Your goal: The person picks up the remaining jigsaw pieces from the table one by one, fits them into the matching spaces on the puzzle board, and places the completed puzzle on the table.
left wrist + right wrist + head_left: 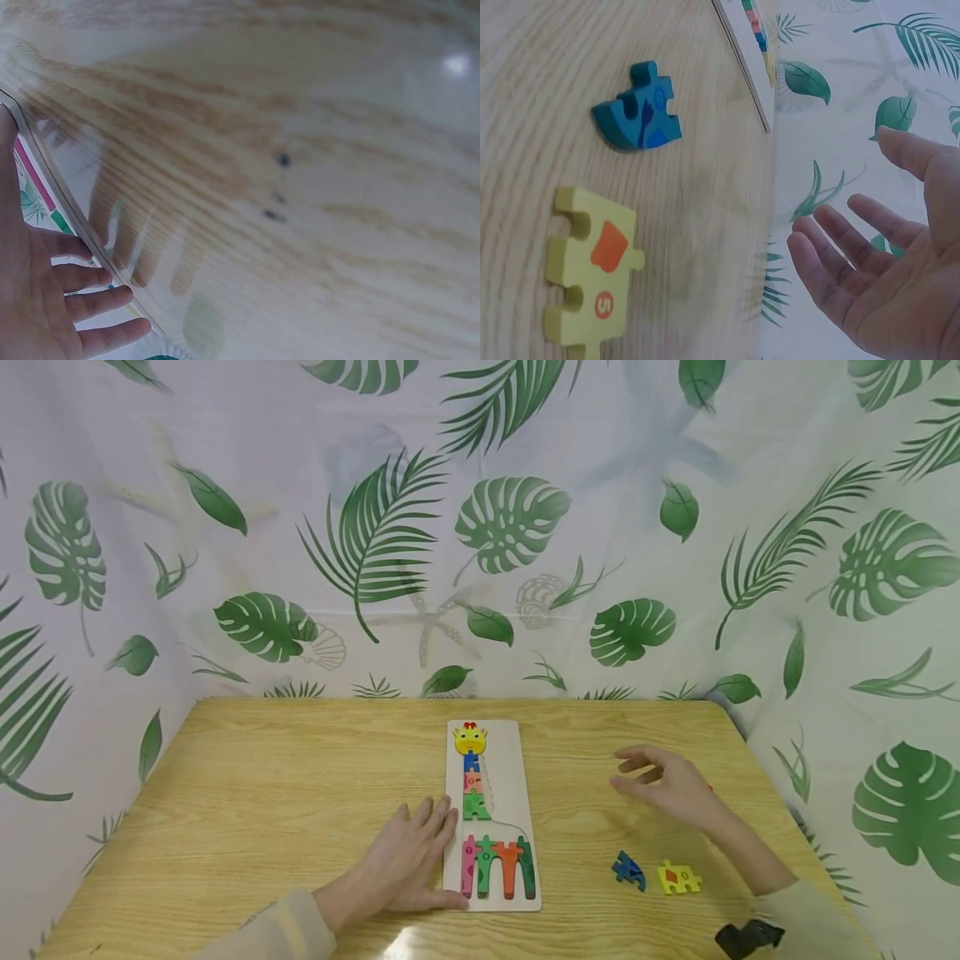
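A white giraffe puzzle board (pixel 501 760) lies on the table. A yellow giraffe head (pixel 470 742), several neck pieces and several leg pieces sit in it; the body recess between them shows bare board. My left hand (pixel 412 856) touches the board's left edge with its fingers stretched out. Above the table, to the board's right, my right hand (pixel 667 785) hovers with loosely bent fingers and holds nothing. Nearer the front edge lie a dark blue puzzle piece (pixel 628 871) and a yellow puzzle piece (pixel 592 277) marked with a 5.
A small orange-red thing (pixel 710 787) peeks out behind my right hand, mostly hidden. The wooden table (pixel 300 760) backs onto a leaf-print curtain (pixel 480 593), which also hangs at both sides.
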The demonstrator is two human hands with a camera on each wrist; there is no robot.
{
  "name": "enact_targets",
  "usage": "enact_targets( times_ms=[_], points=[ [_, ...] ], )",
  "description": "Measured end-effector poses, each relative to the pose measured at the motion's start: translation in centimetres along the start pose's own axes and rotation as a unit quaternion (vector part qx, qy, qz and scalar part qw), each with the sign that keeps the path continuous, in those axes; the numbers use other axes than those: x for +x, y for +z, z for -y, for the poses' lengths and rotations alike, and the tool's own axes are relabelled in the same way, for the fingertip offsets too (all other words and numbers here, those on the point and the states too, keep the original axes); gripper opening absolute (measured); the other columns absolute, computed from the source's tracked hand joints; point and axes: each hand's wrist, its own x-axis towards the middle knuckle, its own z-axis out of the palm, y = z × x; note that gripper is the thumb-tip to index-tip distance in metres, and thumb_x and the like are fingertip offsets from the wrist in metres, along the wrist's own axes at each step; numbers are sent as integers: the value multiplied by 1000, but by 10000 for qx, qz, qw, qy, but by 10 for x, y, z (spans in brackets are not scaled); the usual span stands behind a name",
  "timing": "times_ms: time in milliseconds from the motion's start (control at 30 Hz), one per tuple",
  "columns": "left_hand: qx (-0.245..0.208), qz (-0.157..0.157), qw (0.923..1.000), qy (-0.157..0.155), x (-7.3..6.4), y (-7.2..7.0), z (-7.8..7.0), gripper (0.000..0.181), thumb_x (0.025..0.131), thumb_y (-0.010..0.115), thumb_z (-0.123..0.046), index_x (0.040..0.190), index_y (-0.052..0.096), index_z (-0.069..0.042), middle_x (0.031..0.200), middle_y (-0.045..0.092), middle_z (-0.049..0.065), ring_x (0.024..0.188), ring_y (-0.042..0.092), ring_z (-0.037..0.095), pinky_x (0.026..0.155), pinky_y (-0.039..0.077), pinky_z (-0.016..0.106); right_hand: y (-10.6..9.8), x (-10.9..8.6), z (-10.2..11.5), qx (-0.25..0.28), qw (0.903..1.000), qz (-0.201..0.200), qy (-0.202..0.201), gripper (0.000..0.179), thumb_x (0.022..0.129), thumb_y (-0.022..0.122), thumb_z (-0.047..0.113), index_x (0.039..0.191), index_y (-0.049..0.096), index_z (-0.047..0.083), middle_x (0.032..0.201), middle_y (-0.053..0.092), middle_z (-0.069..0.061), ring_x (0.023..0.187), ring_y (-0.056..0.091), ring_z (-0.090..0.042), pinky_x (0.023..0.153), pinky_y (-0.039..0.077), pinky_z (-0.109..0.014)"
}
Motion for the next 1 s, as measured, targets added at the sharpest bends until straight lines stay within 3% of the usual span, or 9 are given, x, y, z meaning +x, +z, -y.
enact_targets(
  times_ms=[267, 667, 1000],
  points=[
    [-24, 12, 10000, -7, 1, 0, 0, 122, 82, 26, -101, 162, 41, -10, 168, 44, 14, 146, 54, 31, 110, 54, 50, -13, -3, -9, -244, 9995, -193, -39, 52, 100, 73, 38, 140, 65, 6, 128, 73, -22, 101, 72, -25, 76, 59, -25],
    [-19, 51, 10000, -14, 0, 0, 0, 122, 82, 25, -101, 163, 40, -11, 168, 43, 14, 147, 54, 31, 110, 54, 49, -31, -11, -26, 43, 9985, -93, 546, 62, 103, 69, 40, 147, 56, 0, 132, 68, -27, 96, 73, -24, 71, 62, -30],
    [18, 83, 10000, -33, 0, -2, -1, 122, 82, 25, -101, 163, 40, -11, 168, 43, 14, 147, 53, 31, 110, 54, 49, -48, -13, -50, 320, 9943, 436, 914, 69, 107, 61, 42, 155, 44, -5, 140, 61, -31, 92, 71, -19, 72, 62, -34]
  ],
)
